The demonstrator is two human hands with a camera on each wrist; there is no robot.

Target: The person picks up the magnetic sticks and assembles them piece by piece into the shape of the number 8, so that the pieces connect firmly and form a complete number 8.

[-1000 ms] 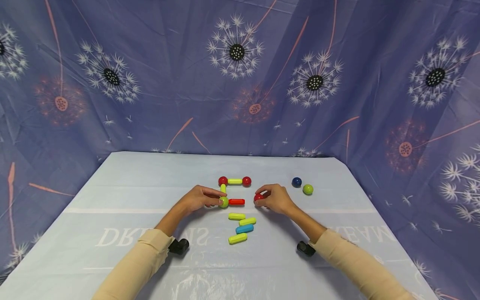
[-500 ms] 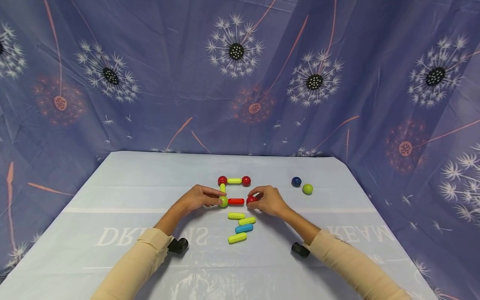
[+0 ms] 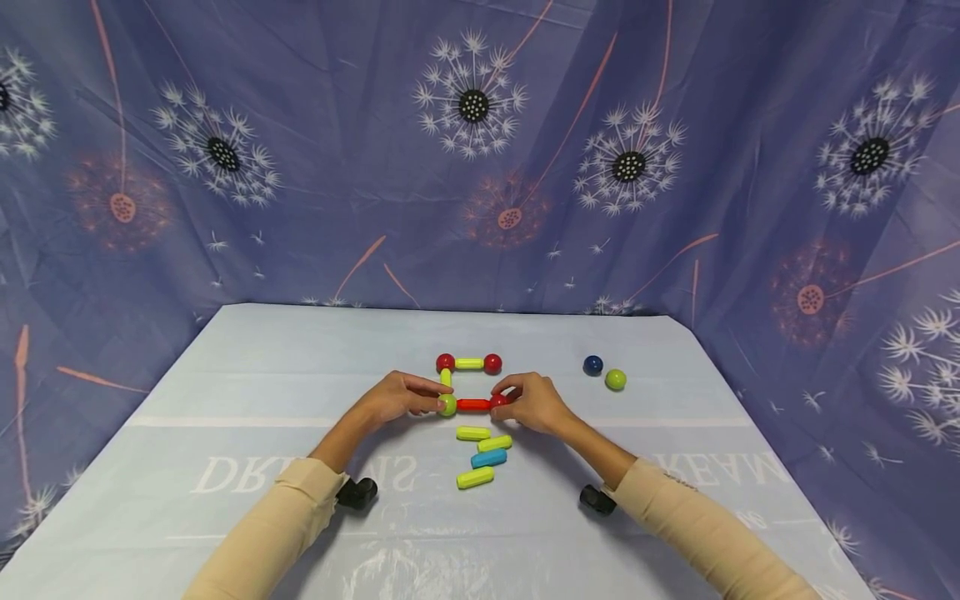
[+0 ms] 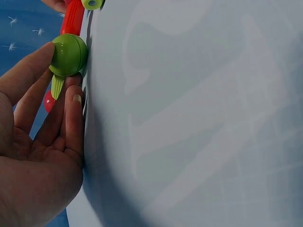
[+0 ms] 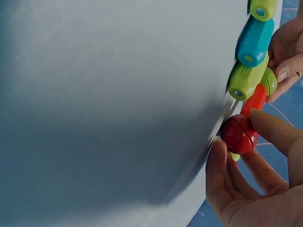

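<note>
My left hand (image 3: 399, 394) pinches a green ball (image 4: 69, 55) between thumb and fingers. A red rod (image 3: 472, 405) runs right from that ball. At the rod's other end, my right hand (image 3: 537, 402) grips a red ball (image 5: 238, 134) with its fingertips, and ball and rod meet end to end. A yellow-green rod (image 3: 446, 377) leads from the green ball back to a red corner ball (image 3: 446, 362). From there another yellow-green rod (image 3: 469, 363) reaches a further red ball (image 3: 492, 362). Together they form a three-sided outline lying on the table.
In front of the outline lie several loose rods: a blue one (image 3: 489, 457) among yellow-green ones (image 3: 476, 477). To the right rear sit a dark blue ball (image 3: 593, 365) and a loose green ball (image 3: 616, 379). A patterned curtain (image 3: 345, 167) hangs behind the pale-covered table (image 3: 300, 342).
My right hand has moved left with the red ball, closing the gap to the red rod, and the ball now meets the rod's end. My left hand has stayed on the green ball.
</note>
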